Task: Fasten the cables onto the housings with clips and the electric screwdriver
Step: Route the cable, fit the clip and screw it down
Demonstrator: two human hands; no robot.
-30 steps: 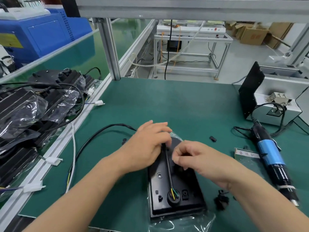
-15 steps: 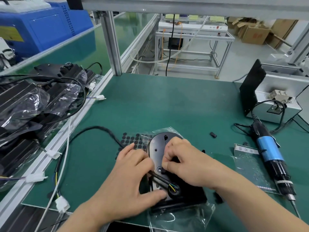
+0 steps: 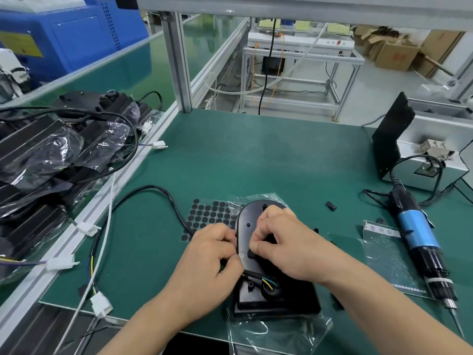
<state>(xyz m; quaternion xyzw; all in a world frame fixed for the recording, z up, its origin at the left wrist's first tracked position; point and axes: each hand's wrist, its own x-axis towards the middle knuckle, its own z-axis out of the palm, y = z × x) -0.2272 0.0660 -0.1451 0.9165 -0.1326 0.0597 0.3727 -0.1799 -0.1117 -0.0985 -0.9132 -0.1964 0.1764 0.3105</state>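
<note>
Housing (image 3: 246,222) atop clear plastic bag (image 3: 282,338)

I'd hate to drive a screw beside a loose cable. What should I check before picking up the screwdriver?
1. Cable held: left hand grips the black cable at the housing edge: ok.
2. Clip seated on cable: right hand covers that spot: cannot tell.
3. Housing steadied: both hands rest on it: ok.
4. Electric screwdriver within reach: lies on the mat, right of the housing: ok.
5. Spare clip at hand: lies on the mat beyond the right hand: ok.
</note>
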